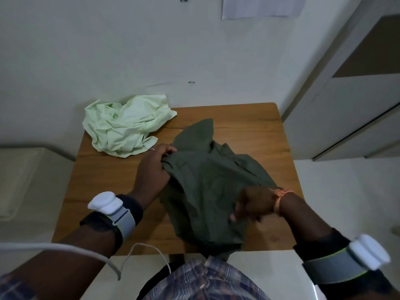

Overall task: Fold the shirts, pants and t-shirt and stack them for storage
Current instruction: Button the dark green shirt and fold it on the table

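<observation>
I have the dark green shirt (207, 180) spread on the table (104, 180), left hand (154, 167) pinching its edge, right hand (253, 204) grasping the front. Next I'd square it flat; the pale green shirt (125, 124) waits crumpled.

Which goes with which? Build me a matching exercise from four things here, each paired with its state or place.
Things:
1. dark green shirt
2. light green garment
3. left hand
4. table

States:
A. crumpled at the far left corner
B. pinching the shirt's left edge
C. spread out mid-table, hanging over the near edge
D. wooden, against the wall

Pairs: 1-C, 2-A, 3-B, 4-D
</observation>
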Action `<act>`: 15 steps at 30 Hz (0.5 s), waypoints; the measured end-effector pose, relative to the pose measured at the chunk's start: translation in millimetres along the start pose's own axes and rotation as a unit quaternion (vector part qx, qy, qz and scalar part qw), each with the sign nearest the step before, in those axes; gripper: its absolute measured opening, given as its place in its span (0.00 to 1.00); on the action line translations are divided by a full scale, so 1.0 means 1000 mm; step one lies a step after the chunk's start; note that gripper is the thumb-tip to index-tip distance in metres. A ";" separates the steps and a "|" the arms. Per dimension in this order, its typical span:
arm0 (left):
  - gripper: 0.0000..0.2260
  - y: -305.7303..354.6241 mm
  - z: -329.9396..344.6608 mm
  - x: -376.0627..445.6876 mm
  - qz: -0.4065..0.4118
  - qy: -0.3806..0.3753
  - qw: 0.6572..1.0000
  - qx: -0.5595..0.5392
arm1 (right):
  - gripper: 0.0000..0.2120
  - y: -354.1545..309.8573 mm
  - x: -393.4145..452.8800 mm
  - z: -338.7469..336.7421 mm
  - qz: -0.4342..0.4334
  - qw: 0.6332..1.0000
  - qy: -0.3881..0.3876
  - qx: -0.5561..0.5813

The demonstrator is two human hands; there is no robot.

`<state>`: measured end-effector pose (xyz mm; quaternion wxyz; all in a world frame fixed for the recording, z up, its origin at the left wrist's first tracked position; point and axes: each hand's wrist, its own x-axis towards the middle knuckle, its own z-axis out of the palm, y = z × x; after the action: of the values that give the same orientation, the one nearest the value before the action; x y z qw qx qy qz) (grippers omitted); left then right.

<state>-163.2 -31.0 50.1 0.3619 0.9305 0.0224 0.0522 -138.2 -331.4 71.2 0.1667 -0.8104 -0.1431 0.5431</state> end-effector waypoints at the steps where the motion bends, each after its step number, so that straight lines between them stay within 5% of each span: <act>1: 0.16 0.000 0.001 -0.004 -0.038 0.018 0.999 -0.025 | 0.23 -0.004 0.005 0.002 -0.025 0.995 0.090 0.023; 4: 0.11 0.023 0.004 0.000 -0.109 0.047 0.992 -0.037 | 0.45 -0.040 0.010 0.011 -0.104 0.959 0.213 0.153; 6: 0.10 0.055 0.002 0.013 -0.068 0.044 0.997 -0.020 | 0.57 -0.067 0.013 0.023 -0.150 0.934 0.268 0.185; 7: 0.09 0.073 -0.003 0.021 -0.042 0.037 0.998 -0.001 | 0.54 -0.074 0.018 0.025 -0.173 0.918 0.307 0.182; 10: 0.08 0.110 -0.030 0.053 0.063 0.031 0.991 0.112 | 0.21 -0.075 0.017 -0.010 -0.196 0.862 0.434 0.173; 15: 0.10 0.113 -0.112 0.099 0.169 -0.038 0.953 0.250 | 0.10 -0.068 -0.039 -0.101 -0.170 0.819 0.542 0.082</act>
<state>-77.1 -31.7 216.5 0.1046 0.9826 -0.1368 0.0703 -62.3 -297.5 168.5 0.3729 -0.9200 -0.1200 -0.0106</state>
